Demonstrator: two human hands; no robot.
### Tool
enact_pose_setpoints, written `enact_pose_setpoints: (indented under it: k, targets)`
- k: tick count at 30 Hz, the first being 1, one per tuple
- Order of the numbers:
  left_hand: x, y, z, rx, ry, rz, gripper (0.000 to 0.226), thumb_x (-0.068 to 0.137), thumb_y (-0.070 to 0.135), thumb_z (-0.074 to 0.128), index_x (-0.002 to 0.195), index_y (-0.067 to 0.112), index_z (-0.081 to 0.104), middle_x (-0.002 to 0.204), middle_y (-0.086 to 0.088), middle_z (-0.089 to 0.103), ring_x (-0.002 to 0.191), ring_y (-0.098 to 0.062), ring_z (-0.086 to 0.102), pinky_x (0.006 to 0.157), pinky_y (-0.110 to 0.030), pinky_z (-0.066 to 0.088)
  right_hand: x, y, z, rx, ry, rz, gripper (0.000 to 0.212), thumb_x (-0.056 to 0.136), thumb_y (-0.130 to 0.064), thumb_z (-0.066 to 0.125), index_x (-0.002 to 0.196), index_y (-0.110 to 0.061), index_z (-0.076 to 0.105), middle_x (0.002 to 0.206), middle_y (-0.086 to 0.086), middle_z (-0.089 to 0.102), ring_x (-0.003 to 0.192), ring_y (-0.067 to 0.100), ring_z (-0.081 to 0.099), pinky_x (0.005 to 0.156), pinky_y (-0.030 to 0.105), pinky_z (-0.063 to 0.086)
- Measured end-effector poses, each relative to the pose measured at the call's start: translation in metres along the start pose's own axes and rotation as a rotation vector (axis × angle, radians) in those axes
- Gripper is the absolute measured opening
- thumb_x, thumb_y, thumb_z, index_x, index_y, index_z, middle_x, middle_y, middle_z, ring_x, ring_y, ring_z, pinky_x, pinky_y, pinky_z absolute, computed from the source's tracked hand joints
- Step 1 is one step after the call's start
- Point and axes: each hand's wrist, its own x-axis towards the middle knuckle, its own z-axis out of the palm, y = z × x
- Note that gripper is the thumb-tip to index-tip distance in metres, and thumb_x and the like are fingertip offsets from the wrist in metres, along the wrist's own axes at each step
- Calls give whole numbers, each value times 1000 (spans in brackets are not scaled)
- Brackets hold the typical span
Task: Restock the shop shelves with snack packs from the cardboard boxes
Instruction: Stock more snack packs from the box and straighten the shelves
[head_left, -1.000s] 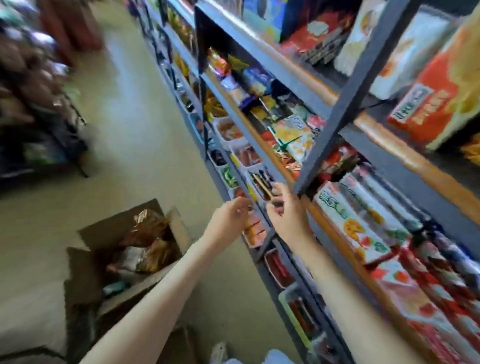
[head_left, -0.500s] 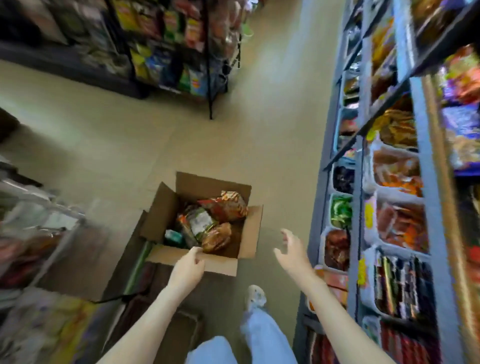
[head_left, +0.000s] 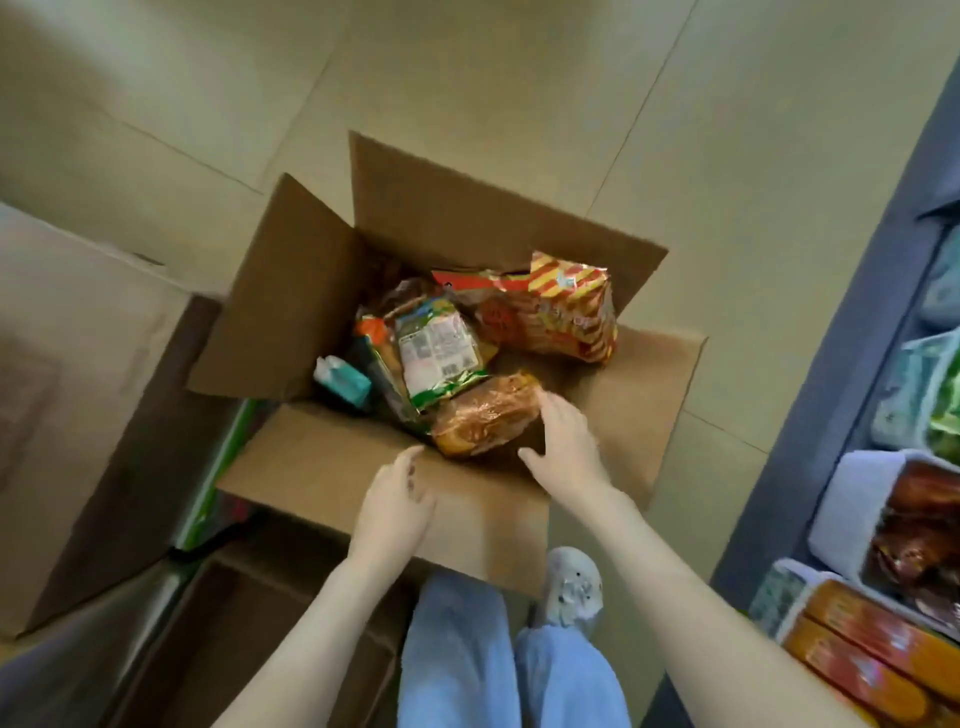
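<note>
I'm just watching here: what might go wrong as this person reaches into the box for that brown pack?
The right hand is open over the brown pack, not gripping it, so a hasty grab could slip. The green-labelled pack seems to lie partly on it and might tumble when it lifts. The near flap of the cardboard box could snag a forearm.

Beige tiled floor beside grey shelving frame.

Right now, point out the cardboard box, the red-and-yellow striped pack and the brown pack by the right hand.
cardboard box (head_left: 332, 467): head view, bare near flap.
red-and-yellow striped pack (head_left: 563, 312): head view, middle of its front.
brown pack (head_left: 483, 415): head view, wrapper centre.
</note>
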Motion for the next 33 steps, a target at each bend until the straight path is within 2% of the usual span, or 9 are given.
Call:
enact_pose_setpoints:
  k: [3,7,12,17,20,22,25,29,33]
  targets:
    - [40,-12,16,-20,50,6,62,93,18,57,146,34,31,141,-3,42,125,-18,46,95,-26,40,46,-3,32,-49,4,16,81,89,-29,63,152,-21,14,159,1,14,146,21,9,118,39,11]
    - [87,-18,14,-21,92,9,58,97,15,51,148,34,31,145,-5,37,129,-20,43,94,-22,34,70,1,48,-133,29,60,67,91,-24,56,149,-20,23,157,1,19,144,21,10,117,42,7]
    - [144,-1,9,-207,107,-164,43,100,29,46,143,25,41,136,-7,54,120,-27,52,95,-30,40,86,8,44,-135,-19,52,60,91,-19,53,145,-23,29,152,-2,26,141,21,15,116,42,10]
    - [174,16,23,-594,46,-320,76,82,44,70,145,28,30,138,-4,50,121,-27,51,103,-45,44,97,9,29,-25,0,33,51,88,-2,43,133,-25,46,142,-5,39,134,17,21,114,36,13]
    - [175,21,28,-752,67,-382,83,76,36,79,142,24,30,131,-3,52,115,-25,53,98,-44,48,96,5,18,173,185,-88,58,83,16,36,123,-19,58,130,-3,49,125,10,33,112,25,23]
    - [169,24,25,-892,26,-395,68,78,30,78,135,19,42,121,0,60,103,-20,60,81,-31,52,97,0,12,224,283,-186,57,82,21,35,121,-13,60,124,-4,52,121,8,39,106,15,28]
    - [150,23,11,-1018,-41,-359,42,84,21,72,123,17,57,105,3,68,87,-11,64,62,-20,48,97,-19,8,254,258,-261,42,91,10,41,122,-13,59,119,-8,52,119,9,46,101,17,35]
    - [116,28,-9,-835,155,-200,43,77,19,76,112,25,53,107,2,66,94,-15,65,78,-28,54,91,-56,2,403,10,-144,31,95,-23,55,127,-24,54,115,-12,55,102,-3,53,83,5,42]
    - [70,62,-24,-329,297,98,40,80,28,72,112,33,48,101,12,53,88,-3,53,66,-12,40,79,-87,-9,761,-254,43,65,83,-44,67,140,-30,39,133,-6,52,117,11,54,94,28,51]
